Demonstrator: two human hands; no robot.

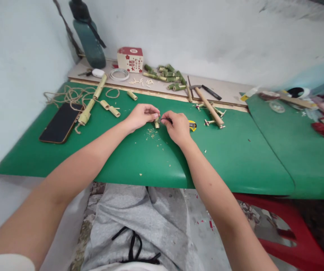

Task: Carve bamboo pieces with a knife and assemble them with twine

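Near the middle of the green mat, my left hand (143,117) grips a short bamboo piece (157,123) between thumb and fingers. Just right of it, my right hand (177,126) is closed around a thin dark tool (166,119), whose tip points toward the bamboo; whether it touches cannot be made out. A yellow cutter (192,125) lies beside my right hand, partly hidden by it. Pale shavings (152,133) are scattered on the mat below the bamboo piece.
A phone (61,123), twine (74,95) and long bamboo (93,99) lie left. Behind are a bottle (90,41), a box (130,60) and bamboo pieces (172,76). A hammer (209,106) rests over small stick assemblies at right. A red stool (300,233) stands below.
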